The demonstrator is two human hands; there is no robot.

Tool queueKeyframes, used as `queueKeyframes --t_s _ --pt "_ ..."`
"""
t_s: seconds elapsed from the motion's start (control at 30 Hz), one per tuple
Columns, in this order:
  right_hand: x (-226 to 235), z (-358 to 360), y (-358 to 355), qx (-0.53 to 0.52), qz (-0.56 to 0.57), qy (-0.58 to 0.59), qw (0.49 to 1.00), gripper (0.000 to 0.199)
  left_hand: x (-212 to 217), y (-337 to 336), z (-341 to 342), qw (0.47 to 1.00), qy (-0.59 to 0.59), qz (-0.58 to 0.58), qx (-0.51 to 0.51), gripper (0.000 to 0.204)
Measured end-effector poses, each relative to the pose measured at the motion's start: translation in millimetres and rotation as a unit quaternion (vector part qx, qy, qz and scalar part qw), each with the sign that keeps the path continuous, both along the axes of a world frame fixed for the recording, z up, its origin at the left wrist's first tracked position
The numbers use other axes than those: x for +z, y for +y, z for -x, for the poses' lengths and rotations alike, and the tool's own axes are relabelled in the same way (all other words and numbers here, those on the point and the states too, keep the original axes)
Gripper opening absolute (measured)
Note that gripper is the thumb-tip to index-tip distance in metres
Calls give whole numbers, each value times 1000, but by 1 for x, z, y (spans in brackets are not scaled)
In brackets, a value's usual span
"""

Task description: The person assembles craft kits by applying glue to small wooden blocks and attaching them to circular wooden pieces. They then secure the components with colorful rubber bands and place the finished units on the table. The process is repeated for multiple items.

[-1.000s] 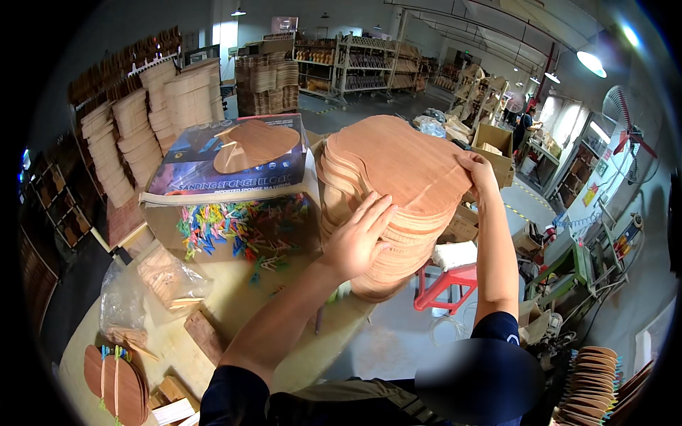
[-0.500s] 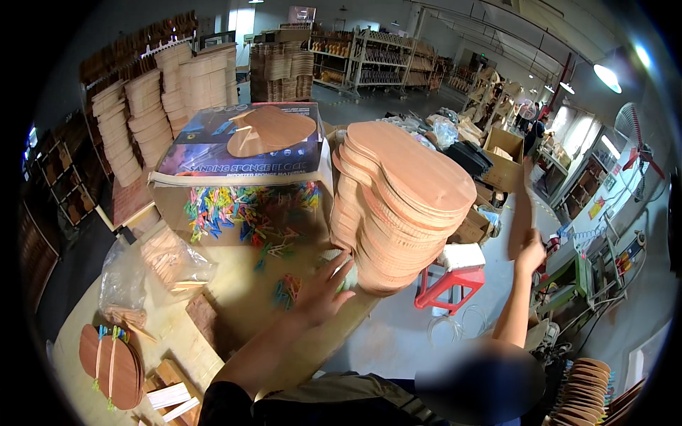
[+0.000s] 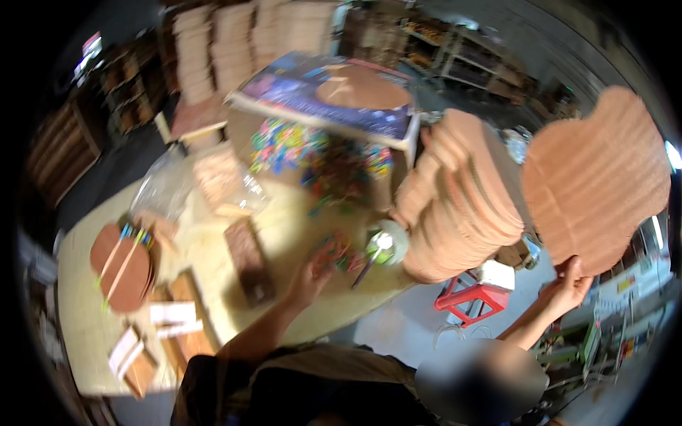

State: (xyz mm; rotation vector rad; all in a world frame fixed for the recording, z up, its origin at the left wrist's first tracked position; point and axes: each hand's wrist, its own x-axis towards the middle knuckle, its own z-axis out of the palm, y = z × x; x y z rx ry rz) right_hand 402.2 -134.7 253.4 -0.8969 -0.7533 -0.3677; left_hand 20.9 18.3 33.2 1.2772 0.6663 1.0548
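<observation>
My right hand point(image 3: 568, 287) grips a thin guitar-shaped wooden plate point(image 3: 597, 184) by its lower edge and holds it raised at the right. At the table's middle, my left hand point(image 3: 307, 282) is beside a small heap of coloured clothespins point(image 3: 342, 252); motion smears its fingers. Just right of that heap stands a round dish point(image 3: 398, 245) with a brush-like tool point(image 3: 366, 270) leaning out of it. A tall stack of similar wooden plates point(image 3: 465, 206) rises at the table's right edge, between the dish and the held plate.
Behind the heap, an open cardboard box point(image 3: 238, 145) holds many clothespins, with a plate lying on its printed lid. Left on the table point(image 3: 82, 341) are a plastic bag of wood strips point(image 3: 217, 174), a brown block point(image 3: 249, 259) and a clipped plate point(image 3: 124, 273). A red stool point(image 3: 472, 302) stands right.
My right hand has lifted the plate and turned its broad face into view. My left hand has left the stack's side and come to the loose clothespins. The view has swung left.
</observation>
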Motion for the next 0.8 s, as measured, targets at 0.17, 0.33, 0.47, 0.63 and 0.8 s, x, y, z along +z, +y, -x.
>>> queueKeyframes --t_s 0.17,0.33,0.47,0.63,0.8 --pt "-159 121 71 350 330 144 865 18 -28 -25 62 968 -187 99 132 55" --pt "-273 232 86 660 507 247 496 25 -76 -69 123 935 -67 114 330 41" --pt "-307 242 110 615 581 240 476 25 -97 -87 137 877 -147 167 426 44" --pt "-347 218 176 15 520 -594 613 30 -130 -74 146 863 -73 133 481 45" --pt "-361 206 212 122 539 -580 598 34 -97 -95 156 765 275 -52 581 51"
